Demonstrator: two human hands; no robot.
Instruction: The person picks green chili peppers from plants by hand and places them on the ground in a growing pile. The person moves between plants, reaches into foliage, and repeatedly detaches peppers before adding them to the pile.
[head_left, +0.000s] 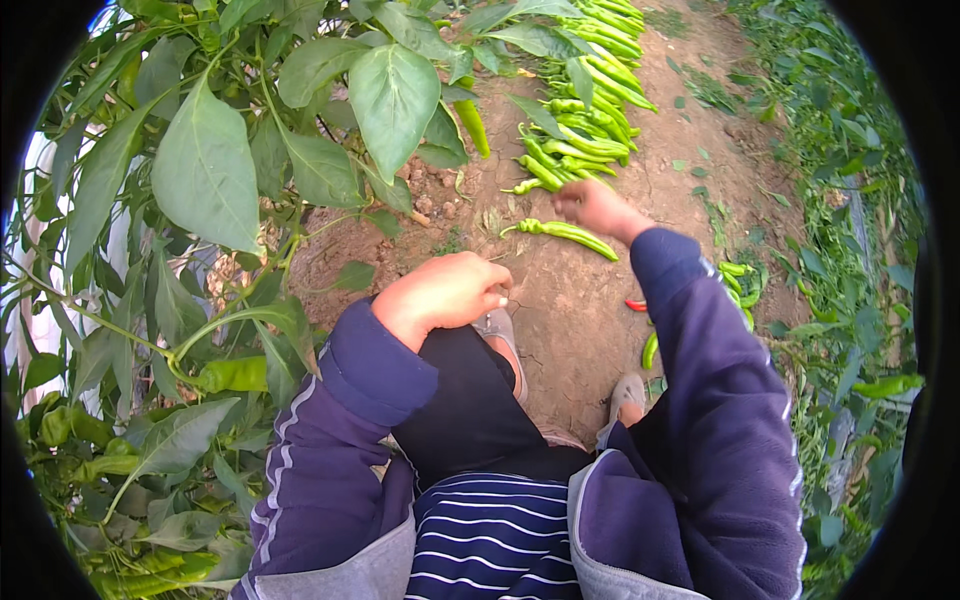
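Note:
My left hand (448, 291) hovers above my knee with its fingers loosely bent and slightly apart, and nothing shows in it. My right hand (598, 210) is at the near end of a long row of green peppers (600, 97) laid on the soil. Its fingers are close to the nearest peppers; whether they touch or grip one is hidden. Just below that hand, a small pair of long green peppers (574, 234) lies apart from the row. A single green pepper (471, 126) hangs from the plant to the left of the row.
Leafy pepper plants (210, 165) crowd the left side, one bearing a green pepper (234, 373) low down. More greenery (847, 225) lines the right. By my right sleeve lie a red pepper (636, 305), a curved green pepper (649, 350) and several others (733, 279). My shoes (626, 397) stand on bare soil.

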